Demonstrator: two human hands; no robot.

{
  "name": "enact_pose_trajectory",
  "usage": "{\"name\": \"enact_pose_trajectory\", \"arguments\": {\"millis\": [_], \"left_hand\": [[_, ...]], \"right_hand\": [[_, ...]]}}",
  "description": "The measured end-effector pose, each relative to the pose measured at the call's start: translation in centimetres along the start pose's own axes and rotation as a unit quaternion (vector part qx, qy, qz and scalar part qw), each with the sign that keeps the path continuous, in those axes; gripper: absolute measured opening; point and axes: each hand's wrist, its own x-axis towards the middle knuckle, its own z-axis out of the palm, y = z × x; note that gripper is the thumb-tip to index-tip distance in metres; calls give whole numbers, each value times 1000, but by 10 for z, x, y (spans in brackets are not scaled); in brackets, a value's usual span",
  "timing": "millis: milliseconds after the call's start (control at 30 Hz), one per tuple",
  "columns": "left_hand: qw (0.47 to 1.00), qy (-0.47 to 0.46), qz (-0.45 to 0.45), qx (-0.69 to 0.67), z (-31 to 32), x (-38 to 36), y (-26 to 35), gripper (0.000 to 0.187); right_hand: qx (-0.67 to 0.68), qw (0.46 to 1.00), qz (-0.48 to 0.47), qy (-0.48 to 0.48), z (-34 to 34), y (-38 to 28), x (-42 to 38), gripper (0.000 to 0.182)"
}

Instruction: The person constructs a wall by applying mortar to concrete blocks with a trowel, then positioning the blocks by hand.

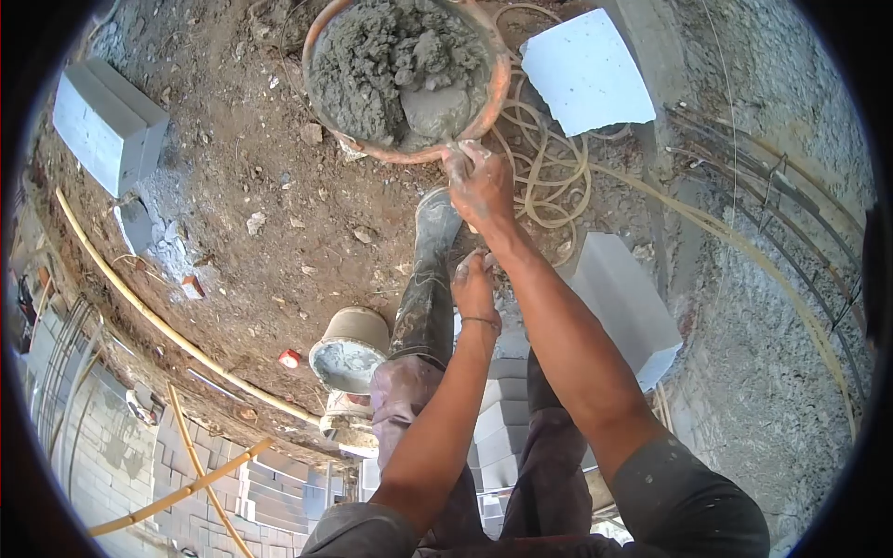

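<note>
My right hand (479, 183) is closed at the near rim of an orange tub (499, 88). What its fingers grip is hidden. Inside the tub lies lumpy grey mortar (372, 70), with a smooth flat patch near the hand. Closer to my body, my left hand (474, 282) is also closed; a short pale end shows beside its fingers, too little to name. Beneath my hands a muddy rubber boot (434, 232) stands on the dirt just short of the tub.
Pale blocks (588, 73) (107, 126) (625, 307) lie on both sides. A coiled hose (549, 186) runs along the right. A bucket (349, 349) stands left of my leg. Steel bars (772, 186) lie at right, bamboo poles (181, 488) at lower left.
</note>
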Motion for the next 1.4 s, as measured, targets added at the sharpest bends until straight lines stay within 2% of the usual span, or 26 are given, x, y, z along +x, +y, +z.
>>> {"name": "enact_pose_trajectory", "arguments": {"millis": [33, 133, 300, 333, 367, 400, 433, 467, 500, 533, 567, 600, 733, 800, 833, 867, 900, 933, 967, 1100, 1133, 1200, 1233, 1300, 1333, 1400], "left_hand": [[1000, -2, 7, 5, -3, 1, -2, 39], [999, -29, 40, 17, -10, 11, -8, 40], [998, -33, 40, 46, -11, 5, -13, 36], [997, -54, 54, 33, -11, 3, -14, 34], [997, -52, 52, 35, 1, -15, -5, 33], [972, -129, 125, 154, -18, 16, -25, 37], [970, -234, 29, -62, -24, 29, -35, 37], [945, -272, 113, 142, -41, 57, -39, 37], [871, -299, 202, 334, -50, 73, -46, 37], [651, -192, 330, 656, -12, 1, -24, 39], [860, -192, 207, 425, -17, 23, -44, 43], [973, -166, 56, 153, -26, 46, -62, 46], [955, -224, 46, 190, -5, -3, -70, 55], [947, -128, 21, 293, -1, -1, -71, 64], [936, -138, 55, 319, -8, 9, -77, 70], [929, -142, 60, 336, -12, 20, -80, 70], [916, -152, 83, 361, -16, 30, -84, 73], [901, -163, 103, 388, -21, 41, -87, 76], [884, -155, 72, 435, -21, 48, -84, 75], [864, -151, 113, 467, -18, 40, -95, 70], [855, -157, 122, 479, -14, 26, -97, 70], [770, -107, 98, 621, -8, -7, -106, 77], [761, -109, 109, 630, -10, -15, -105, 77], [738, -143, 179, 635, -24, -29, -93, 61], [730, -140, 188, 642, -29, -39, -83, 61], [606, -210, 270, 718, -32, -68, -61, 55]], "right_hand": [[-28, 998, -49, 12, -4, 4, -5, 42], [6, 998, -55, -18, -19, 14, -21, 46], [110, 988, 23, -101, -54, 8, -53, 52], [114, 990, -64, -45, -52, 22, -62, 63], [130, 988, -37, -78, -74, 16, -75, 59], [132, 987, -30, -87, -89, 21, -89, 59], [142, 986, -7, -89, -109, 22, -105, 57], [135, 987, -37, -82, -138, 20, -120, 49], [116, 990, -36, -76, -161, 25, -138, 44], [99, 992, -37, -74, -184, 32, -157, 39], [105, 991, -33, -77, -219, 29, -174, 33], [114, 990, -30, -82, -253, 29, -196, 27], [128, 985, -72, 87, -335, 85, -307, 20], [188, 945, -73, 257, -351, 110, -367, 20], [-4, 963, -104, 247, -372, 124, -399, 17], [-197, 946, -125, 225, -393, 137, -429, 15], [-191, 946, -110, 240, -401, 148, -457, 15], [28, 968, 73, 240, -405, 156, -485, 15], [253, 910, 241, 223, -404, 165, -507, 19], [347, 811, 353, 313, -387, 232, -527, 35], [348, 798, 357, 339, -377, 261, -525, 35], [377, 762, 357, 387, -363, 323, -510, 33], [406, 738, 353, 408, -359, 352, -495, 30], [447, 680, 361, 455, -355, 411, -461, 25], [423, 696, 284, 506, -344, 451, -445, 23], [324, 725, 124, 594, -337, 527, -414, 20]]}}
